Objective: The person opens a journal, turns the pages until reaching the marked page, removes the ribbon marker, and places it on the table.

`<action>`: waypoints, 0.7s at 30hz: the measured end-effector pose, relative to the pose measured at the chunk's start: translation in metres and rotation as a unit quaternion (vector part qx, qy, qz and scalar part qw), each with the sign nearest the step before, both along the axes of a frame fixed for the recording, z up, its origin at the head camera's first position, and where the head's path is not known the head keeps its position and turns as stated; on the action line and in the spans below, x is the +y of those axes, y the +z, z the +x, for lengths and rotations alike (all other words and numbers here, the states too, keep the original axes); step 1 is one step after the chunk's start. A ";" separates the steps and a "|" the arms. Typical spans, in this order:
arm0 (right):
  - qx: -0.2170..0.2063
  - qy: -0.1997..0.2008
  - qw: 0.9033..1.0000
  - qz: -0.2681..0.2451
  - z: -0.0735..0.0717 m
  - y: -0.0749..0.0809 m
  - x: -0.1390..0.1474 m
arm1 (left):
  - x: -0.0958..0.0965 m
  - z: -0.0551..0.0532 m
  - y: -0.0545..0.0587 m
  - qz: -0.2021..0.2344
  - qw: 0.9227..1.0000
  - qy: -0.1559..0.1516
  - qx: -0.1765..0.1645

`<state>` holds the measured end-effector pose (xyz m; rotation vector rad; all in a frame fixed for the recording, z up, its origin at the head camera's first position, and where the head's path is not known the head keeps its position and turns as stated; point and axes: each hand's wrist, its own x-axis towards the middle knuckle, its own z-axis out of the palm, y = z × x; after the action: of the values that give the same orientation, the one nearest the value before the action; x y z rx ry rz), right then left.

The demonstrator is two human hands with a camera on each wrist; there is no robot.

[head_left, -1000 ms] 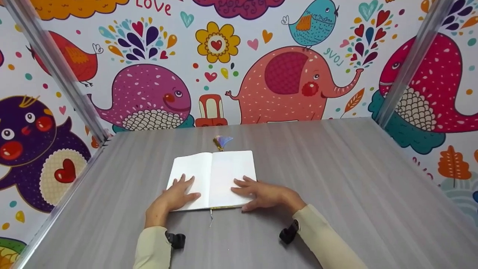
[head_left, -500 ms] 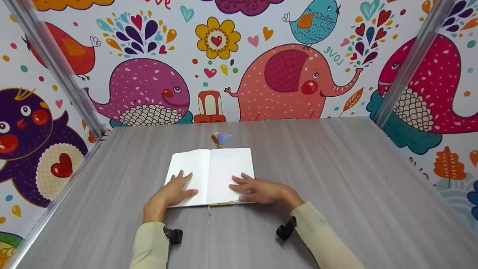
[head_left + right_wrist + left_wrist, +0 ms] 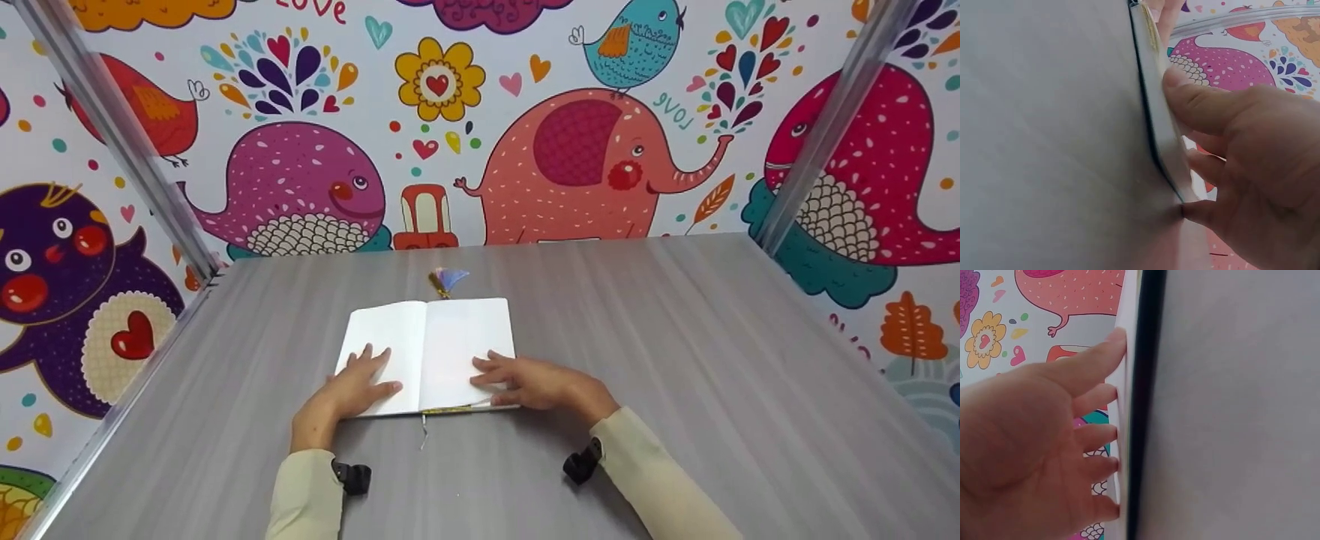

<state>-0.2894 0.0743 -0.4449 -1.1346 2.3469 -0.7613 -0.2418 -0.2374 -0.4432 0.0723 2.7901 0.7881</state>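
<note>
A notebook [image 3: 454, 330] lies open at two blank white pages on the table. On its left page rests my left hand [image 3: 349, 390], fingers spread and thumb toward the spine. My right hand [image 3: 547, 382] lies over the lower right page, fingers apart and pointing inward. In the left wrist view, the fingertips and thumb of that hand [image 3: 1022, 444] touch the page above the notebook's dark cover edge [image 3: 1148, 354]. The right wrist view shows my right thumb [image 3: 1202, 104] against the page near the lower edge, and a fingertip down beside the cover's corner.
A tassel with a purple-blue piece [image 3: 449, 281] sticks out past the notebook's top. A thin ribbon [image 3: 424, 431] hangs from the bottom of the spine. Grey wood-grain table [image 3: 637, 322] surrounds it, with a cartoon-printed wall [image 3: 517, 217] behind and metal posts [image 3: 142, 150] at the corners.
My right thumb has moved up from the notebook's bottom edge onto the page. The left hand stays on its page. The head view has shifted slightly.
</note>
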 end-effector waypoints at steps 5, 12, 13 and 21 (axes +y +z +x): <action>0.005 -0.017 1.000 -0.022 -0.001 0.002 0.006 | 0.000 0.001 0.000 -0.002 1.000 -0.001 0.002; 0.048 -0.072 0.990 -0.109 -0.002 0.003 0.009 | 0.003 0.003 0.000 0.000 1.000 0.002 0.002; 0.050 -0.078 0.988 -0.121 -0.001 0.004 0.008 | 0.003 0.004 0.000 -0.002 1.000 0.002 0.000; 0.047 -0.183 0.972 -0.140 0.001 0.008 0.001 | 0.004 0.004 0.005 -0.030 0.999 0.005 -0.017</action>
<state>-0.2889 0.0749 -0.4374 -0.8629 2.6283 -1.2253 -0.2379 -0.2329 -0.4380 0.0332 2.7814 0.7013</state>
